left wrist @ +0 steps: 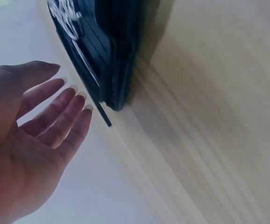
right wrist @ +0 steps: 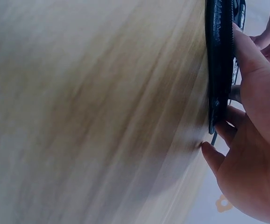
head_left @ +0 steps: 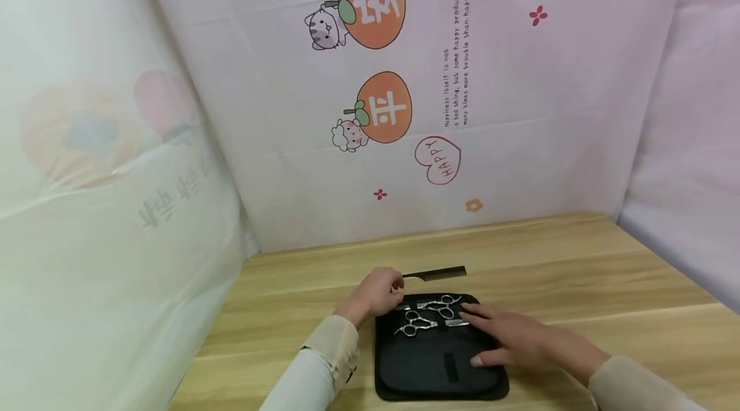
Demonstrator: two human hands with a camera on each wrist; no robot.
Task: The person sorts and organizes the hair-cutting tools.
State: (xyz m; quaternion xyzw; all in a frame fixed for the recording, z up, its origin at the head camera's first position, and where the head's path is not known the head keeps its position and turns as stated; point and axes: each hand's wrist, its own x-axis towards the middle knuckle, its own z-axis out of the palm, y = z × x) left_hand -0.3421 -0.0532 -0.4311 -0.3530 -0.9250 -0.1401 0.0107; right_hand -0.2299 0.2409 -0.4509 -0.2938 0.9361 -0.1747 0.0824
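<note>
A black zip case (head_left: pixel 416 366) lies opened flat on the wooden table, with two pairs of silver scissors (head_left: pixel 421 321) strapped side by side inside. Just beyond its far edge is a black tail comb (head_left: pixel 442 273), its thin tail running toward my left hand (head_left: pixel 378 291). That hand hovers over the case's far left corner, fingers loosely bent and nothing between them in the left wrist view. My right hand (head_left: pixel 509 334) rests at the case's right side, fingers spread. In the right wrist view its thumb and fingers lie along the case's edge.
The wooden table (head_left: pixel 555 263) runs back to a white printed cloth (head_left: pixel 520 109) hanging behind it. More white cloth (head_left: pixel 115 237) hangs down on the left, and another sheet on the right.
</note>
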